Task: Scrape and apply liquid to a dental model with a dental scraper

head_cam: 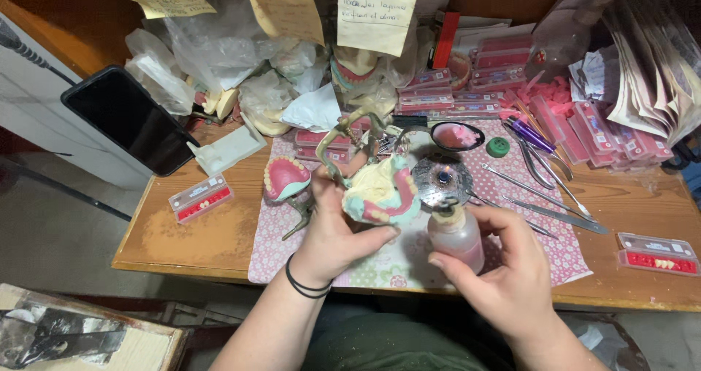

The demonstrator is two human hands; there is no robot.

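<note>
Left hand (332, 232) grips the denture model (381, 192) above the mat (555, 250), near the desk's (212, 243) front edge. Right hand (504, 269) wraps the pink bottle (456, 239) just beside it. Tools (540, 188) crowd the right; bare wood lies left.

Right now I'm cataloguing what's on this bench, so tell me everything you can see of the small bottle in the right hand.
The small bottle is translucent plastic, rounded, with pinkish contents filling most of it and a pale cap or wick holder at its neck. It stands upright on the patterned mat, just below a round metal dish. The right hand wraps it from the side, thumb and fingers touching its body.
</note>
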